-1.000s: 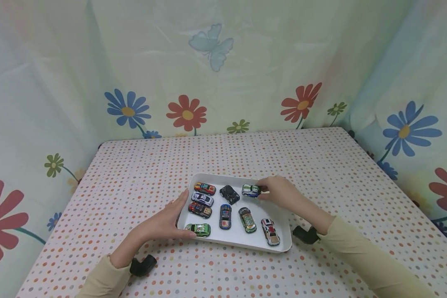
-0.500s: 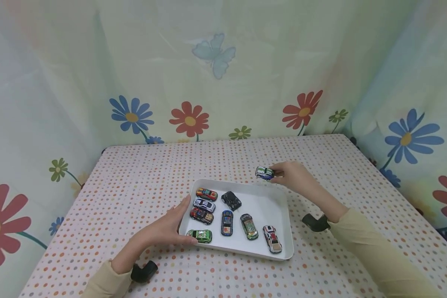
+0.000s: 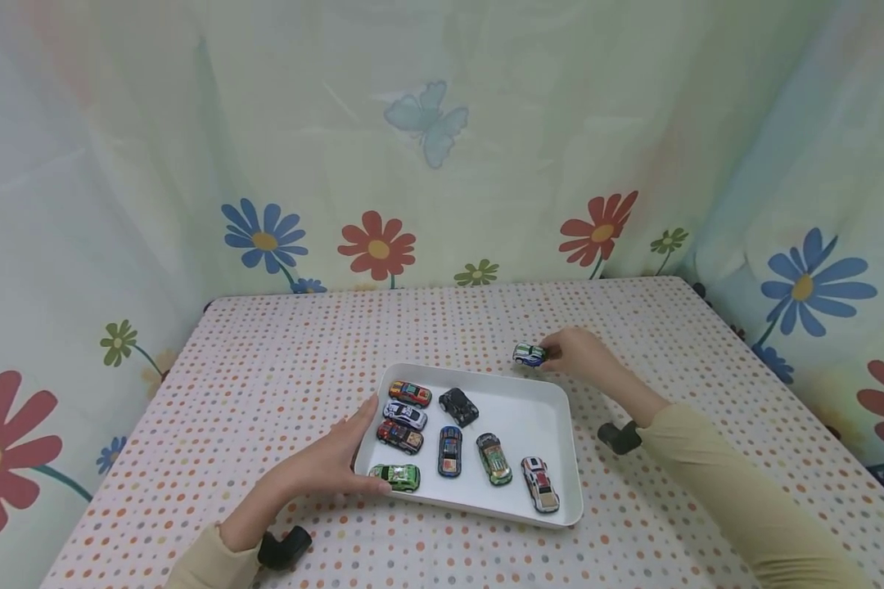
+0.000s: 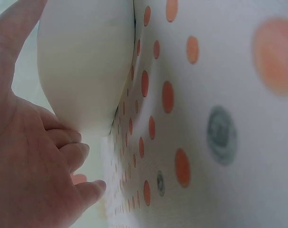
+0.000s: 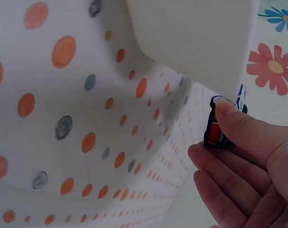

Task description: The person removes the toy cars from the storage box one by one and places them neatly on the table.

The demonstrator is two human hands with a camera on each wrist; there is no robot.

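Observation:
In the head view, my left hand [image 3: 331, 458] rests against the near left corner of a shallow white tray [image 3: 511, 511]. Its thumb lies at the front rim beside a green toy car [image 3: 395, 477], its fingers along the left wall. Just beyond the tray's back right rim, my right hand [image 3: 580, 357] pinches a white, green and blue toy car [image 3: 529, 354] between thumb and fingers. The right wrist view shows the dark end of that car under my thumb, partly hidden by the tray wall. The left wrist view has my palm beside the tray's outer wall [image 4: 87, 71].
Several other toy cars lie in the tray: on the left a red-yellow one [image 3: 410, 393], a white one [image 3: 405, 414] and a dark red one [image 3: 400, 437]; farther right a black car [image 3: 458, 406]. A dotted cloth [image 3: 302, 352] covers the table; a floral curtain [image 3: 486, 204] surrounds it.
My right hand has lifted the white, green and blue toy car out of the tray's back right area, carried it past the back rim and lowered it slightly. My left hand stays at the corner.

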